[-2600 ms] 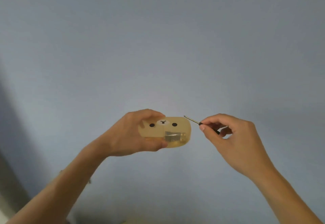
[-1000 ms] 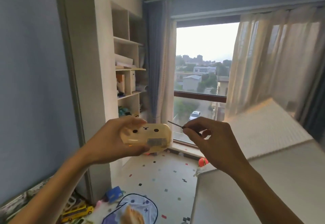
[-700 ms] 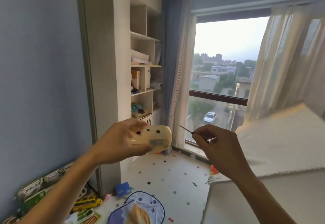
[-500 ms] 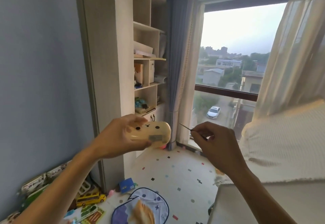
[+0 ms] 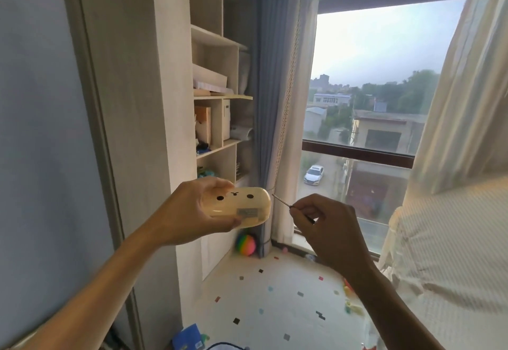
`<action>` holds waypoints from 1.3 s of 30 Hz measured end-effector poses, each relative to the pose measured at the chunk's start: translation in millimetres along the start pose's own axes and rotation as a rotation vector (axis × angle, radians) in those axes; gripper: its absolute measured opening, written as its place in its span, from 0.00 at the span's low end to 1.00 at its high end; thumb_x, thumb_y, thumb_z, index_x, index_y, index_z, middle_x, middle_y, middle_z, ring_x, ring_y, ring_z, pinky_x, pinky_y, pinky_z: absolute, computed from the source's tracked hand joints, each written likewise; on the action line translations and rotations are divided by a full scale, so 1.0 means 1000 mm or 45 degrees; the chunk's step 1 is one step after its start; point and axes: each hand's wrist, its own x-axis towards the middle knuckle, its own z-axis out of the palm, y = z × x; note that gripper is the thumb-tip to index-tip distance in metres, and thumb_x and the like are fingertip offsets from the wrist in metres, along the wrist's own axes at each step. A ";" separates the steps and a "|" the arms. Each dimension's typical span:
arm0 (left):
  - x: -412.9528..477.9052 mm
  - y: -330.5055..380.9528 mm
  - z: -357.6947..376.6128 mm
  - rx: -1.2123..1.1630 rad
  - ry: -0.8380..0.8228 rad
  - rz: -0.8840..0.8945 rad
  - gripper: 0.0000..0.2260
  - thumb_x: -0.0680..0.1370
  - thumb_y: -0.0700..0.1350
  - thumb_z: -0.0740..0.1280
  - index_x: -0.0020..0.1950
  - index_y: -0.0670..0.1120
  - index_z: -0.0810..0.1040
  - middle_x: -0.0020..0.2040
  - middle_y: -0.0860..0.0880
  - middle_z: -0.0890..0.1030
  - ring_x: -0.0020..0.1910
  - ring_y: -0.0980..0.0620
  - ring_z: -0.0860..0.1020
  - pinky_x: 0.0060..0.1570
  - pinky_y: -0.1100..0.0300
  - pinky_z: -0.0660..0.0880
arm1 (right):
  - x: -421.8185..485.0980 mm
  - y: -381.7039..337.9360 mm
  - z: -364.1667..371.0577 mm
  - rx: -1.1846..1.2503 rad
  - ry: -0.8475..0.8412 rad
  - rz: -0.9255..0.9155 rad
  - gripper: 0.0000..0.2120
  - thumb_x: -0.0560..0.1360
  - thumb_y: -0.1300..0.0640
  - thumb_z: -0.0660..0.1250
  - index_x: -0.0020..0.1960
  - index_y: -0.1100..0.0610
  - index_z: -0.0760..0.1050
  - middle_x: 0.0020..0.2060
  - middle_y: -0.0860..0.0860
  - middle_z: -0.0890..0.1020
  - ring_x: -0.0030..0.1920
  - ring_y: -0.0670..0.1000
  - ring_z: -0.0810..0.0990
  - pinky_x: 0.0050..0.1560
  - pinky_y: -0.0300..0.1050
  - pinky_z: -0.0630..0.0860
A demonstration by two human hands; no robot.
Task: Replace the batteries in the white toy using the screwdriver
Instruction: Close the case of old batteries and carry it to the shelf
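Note:
The white toy (image 5: 242, 204), an oblong rounded shell with two black dot eyes and a small mouth, is held up in mid-air at centre frame, lying sideways. My left hand (image 5: 192, 212) grips its left end, thumb below and fingers over the top. A grey label sits on its lower face. My right hand (image 5: 327, 226) pinches a thin screwdriver (image 5: 283, 202) between thumb and fingers; its metal tip points up-left, a short gap from the toy's right end. The screwdriver's handle is mostly hidden in my fingers.
A shelf unit (image 5: 217, 102) stands behind the toy, a window (image 5: 365, 102) with curtains to the right. A bed (image 5: 450, 253) fills the right side. A rainbow ball (image 5: 246, 244) and small toys lie on the speckled floor (image 5: 275, 303).
The view swung from a bare blue wall to the window corner and kept drifting. Both hands kept their grips, with the screwdriver tip staying just right of the toy.

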 end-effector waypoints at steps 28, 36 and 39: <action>0.569 -0.276 0.124 0.015 0.005 0.022 0.34 0.65 0.70 0.73 0.68 0.59 0.75 0.57 0.66 0.79 0.58 0.67 0.76 0.52 0.65 0.81 | 0.473 0.377 0.223 0.049 -0.079 -0.027 0.06 0.74 0.59 0.76 0.44 0.48 0.86 0.35 0.33 0.84 0.40 0.35 0.84 0.42 0.25 0.77; 0.726 -0.392 0.155 0.072 0.028 -0.040 0.36 0.63 0.70 0.73 0.69 0.60 0.74 0.57 0.67 0.78 0.56 0.69 0.77 0.49 0.67 0.78 | 0.614 0.493 0.331 0.066 -0.099 -0.025 0.05 0.74 0.59 0.76 0.45 0.50 0.86 0.35 0.38 0.86 0.38 0.38 0.85 0.43 0.32 0.82; 0.784 -0.436 0.154 0.118 0.016 -0.094 0.36 0.64 0.70 0.75 0.70 0.60 0.74 0.58 0.66 0.79 0.56 0.65 0.78 0.52 0.61 0.81 | 0.671 0.528 0.371 0.062 -0.129 0.000 0.04 0.74 0.58 0.75 0.45 0.49 0.87 0.36 0.37 0.86 0.37 0.38 0.85 0.44 0.38 0.84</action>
